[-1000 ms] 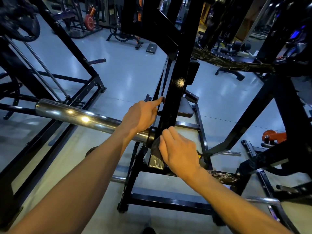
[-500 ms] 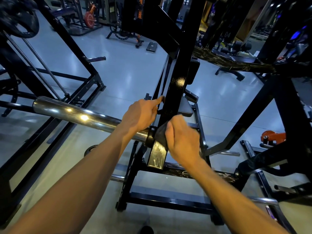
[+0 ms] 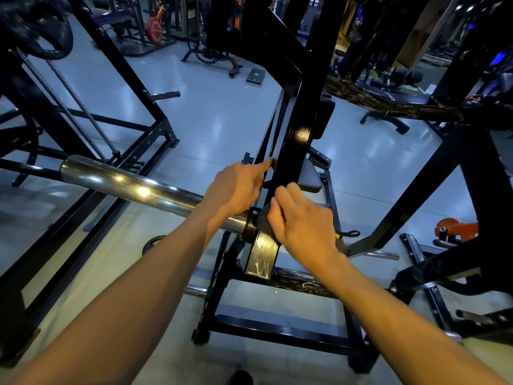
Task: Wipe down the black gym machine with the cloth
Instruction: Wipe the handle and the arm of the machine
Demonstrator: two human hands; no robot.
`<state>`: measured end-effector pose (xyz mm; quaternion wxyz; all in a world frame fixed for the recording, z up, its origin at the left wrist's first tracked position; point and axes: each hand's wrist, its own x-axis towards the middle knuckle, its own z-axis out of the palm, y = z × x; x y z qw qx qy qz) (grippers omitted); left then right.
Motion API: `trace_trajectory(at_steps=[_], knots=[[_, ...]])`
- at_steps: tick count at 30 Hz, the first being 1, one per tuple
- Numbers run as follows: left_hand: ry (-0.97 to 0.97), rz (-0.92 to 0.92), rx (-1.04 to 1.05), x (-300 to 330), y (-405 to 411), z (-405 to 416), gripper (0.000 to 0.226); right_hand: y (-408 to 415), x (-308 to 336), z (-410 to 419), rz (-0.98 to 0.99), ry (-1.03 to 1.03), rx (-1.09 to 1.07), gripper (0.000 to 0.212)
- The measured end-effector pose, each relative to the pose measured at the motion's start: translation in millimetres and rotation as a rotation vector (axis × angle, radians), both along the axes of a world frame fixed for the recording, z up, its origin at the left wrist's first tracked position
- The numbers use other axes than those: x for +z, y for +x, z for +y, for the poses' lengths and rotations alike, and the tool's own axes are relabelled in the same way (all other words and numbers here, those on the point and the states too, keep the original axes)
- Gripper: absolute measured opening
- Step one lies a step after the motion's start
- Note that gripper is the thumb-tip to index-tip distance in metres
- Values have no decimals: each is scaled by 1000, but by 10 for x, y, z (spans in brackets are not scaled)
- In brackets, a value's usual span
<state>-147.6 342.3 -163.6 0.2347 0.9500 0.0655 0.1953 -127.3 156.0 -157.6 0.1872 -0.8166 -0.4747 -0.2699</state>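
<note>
The black gym machine [image 3: 301, 140] fills the middle of the view, its glossy upright post slanting from the top of the picture down to a square foot-end just above a low cross frame on the pale grey floor [image 3: 222, 120]. A thick chrome bar [image 3: 144, 190] sticks out from the post toward the left, ending in a black collar where it meets the post.

The right hand [image 3: 302, 223] presses a dark cloth [image 3: 263, 220] against the post just beside that collar — fingers curled over the cloth, gripping it against the metal. Only a small dark fold of the cloth shows from under the fingers.

The left hand [image 3: 236, 187] lies above the inner end of the chrome bar, its forefinger stretched out so the tip touches the left edge of the post; the other fingers are loosely bent and hold nothing.

Below the right hand, the post's lower face shows pale streaks. An orange part [image 3: 455, 227] of another machine sits low at the right.
</note>
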Motion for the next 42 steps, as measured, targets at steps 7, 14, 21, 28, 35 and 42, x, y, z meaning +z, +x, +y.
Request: trace_trajectory(at_steps=[7, 14, 21, 28, 35, 42], knots=[[8, 6, 9, -6, -21, 3, 49, -325, -283, -205, -56, -195, 155, 17], [-14, 34, 8, 21, -30, -4, 55, 17, 56, 34, -38, -48, 5, 18], [1, 39, 19, 22, -39, 5, 49, -508, -350, -285, 27, -199, 55, 13], [-26, 51, 9, 48, -56, -24, 50, -209, -11, -50, 3, -148, -2, 20], [-42, 38, 0, 79, -85, -20, 49, -545, -272, -262, 62, -234, -16, 13], [-45, 38, -8, 72, -87, -3, 49, -529, -243, -470, -29, -320, 20, 13]])
